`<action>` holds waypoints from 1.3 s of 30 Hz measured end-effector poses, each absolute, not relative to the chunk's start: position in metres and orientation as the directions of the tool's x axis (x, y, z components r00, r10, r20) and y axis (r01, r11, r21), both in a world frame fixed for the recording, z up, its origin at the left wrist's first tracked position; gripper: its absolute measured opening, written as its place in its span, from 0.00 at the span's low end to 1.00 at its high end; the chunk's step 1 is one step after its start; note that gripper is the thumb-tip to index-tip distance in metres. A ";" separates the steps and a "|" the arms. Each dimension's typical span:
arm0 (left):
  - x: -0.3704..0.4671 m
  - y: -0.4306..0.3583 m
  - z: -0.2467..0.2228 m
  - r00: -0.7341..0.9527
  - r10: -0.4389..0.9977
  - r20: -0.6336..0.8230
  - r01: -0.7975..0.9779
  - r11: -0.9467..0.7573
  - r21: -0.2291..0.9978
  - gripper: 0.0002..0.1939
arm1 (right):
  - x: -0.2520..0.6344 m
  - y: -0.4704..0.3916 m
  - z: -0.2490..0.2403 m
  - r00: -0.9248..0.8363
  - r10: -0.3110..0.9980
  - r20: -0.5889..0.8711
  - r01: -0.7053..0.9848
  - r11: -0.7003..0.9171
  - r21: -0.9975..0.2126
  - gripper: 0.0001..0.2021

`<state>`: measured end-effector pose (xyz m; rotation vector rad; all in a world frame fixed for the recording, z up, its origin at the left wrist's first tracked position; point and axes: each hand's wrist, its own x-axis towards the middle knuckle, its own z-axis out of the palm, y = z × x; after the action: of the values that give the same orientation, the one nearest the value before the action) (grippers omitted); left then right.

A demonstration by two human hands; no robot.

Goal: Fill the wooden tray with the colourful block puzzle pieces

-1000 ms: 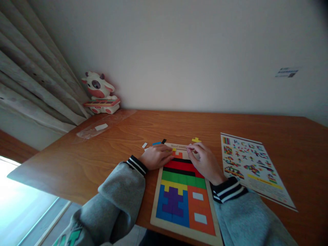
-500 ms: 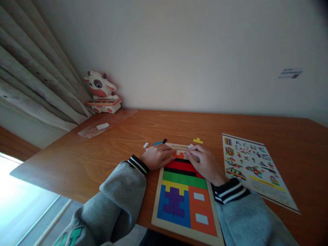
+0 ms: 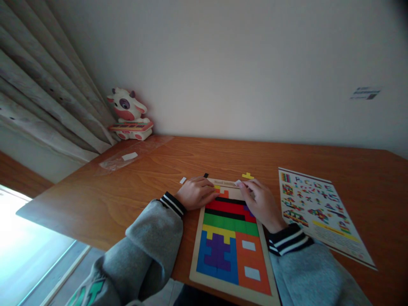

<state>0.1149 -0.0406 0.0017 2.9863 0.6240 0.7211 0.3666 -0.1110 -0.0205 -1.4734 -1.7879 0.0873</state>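
Observation:
A wooden puzzle board point(image 3: 195, 259) lies in front of me, filled over much of its area with coloured block pieces. My left hand point(image 3: 196, 193) rests at its upper left edge, fingers stretched over the orange piece point(image 3: 225, 194) and a bit of yellow. At the upper right, my right hand point(image 3: 259, 199) has its thumb and index finger at a small white piece point(image 3: 237, 182), seemingly pinching it. Below that hand show a black strip point(image 3: 229, 200), a red band point(image 3: 225, 207) and a little purple. The left hand's fingertips are partly hidden.
Beyond the board lie a yellow piece point(image 3: 247, 175), a black piece point(image 3: 206, 175) and a white piece point(image 3: 182, 180). A printed pattern sheet point(image 3: 318, 199) is on the right. A cow toy point(image 3: 130, 114) and clear plastic wrap point(image 3: 111, 163) sit at the back left.
My right hand has shifted slightly up and right, to the small white piece, uncovering more of the board and some purple. The blue piece behind my left hand no longer shows.

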 end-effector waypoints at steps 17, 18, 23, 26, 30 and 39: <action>0.064 -0.007 0.000 0.650 0.683 0.333 0.692 -0.713 0.111 0.14 | 0.374 -0.105 -0.032 -0.129 0.896 0.425 0.832 0.331 -0.445 0.18; 0.062 -0.006 0.000 0.667 0.670 0.326 0.677 -0.728 0.111 0.14 | 0.375 -0.105 -0.031 -0.145 0.899 0.412 0.838 0.333 -0.431 0.18; 0.059 -0.004 -0.004 0.720 0.619 0.313 0.612 -0.779 0.135 0.17 | 0.383 -0.108 -0.023 -0.164 0.920 0.357 0.852 0.314 -0.419 0.15; 0.061 -0.004 -0.007 0.742 0.595 0.309 0.574 -0.802 0.166 0.17 | 0.386 -0.110 -0.019 -0.163 0.927 0.337 0.850 0.306 -0.430 0.13; 0.063 -0.002 -0.010 0.744 0.589 0.317 0.550 -0.808 0.209 0.16 | 0.385 -0.109 -0.020 -0.116 0.917 0.383 0.846 0.293 -0.446 0.11; 0.081 -0.011 -0.010 0.669 0.580 0.465 0.474 -0.815 0.333 0.14 | 0.382 -0.107 -0.022 -0.073 0.911 0.405 0.862 0.262 -0.433 0.12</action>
<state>0.0809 -0.0111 -0.0101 2.6986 0.8609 0.8474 0.3818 -0.1070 -0.0223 -1.6014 -1.9323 0.1045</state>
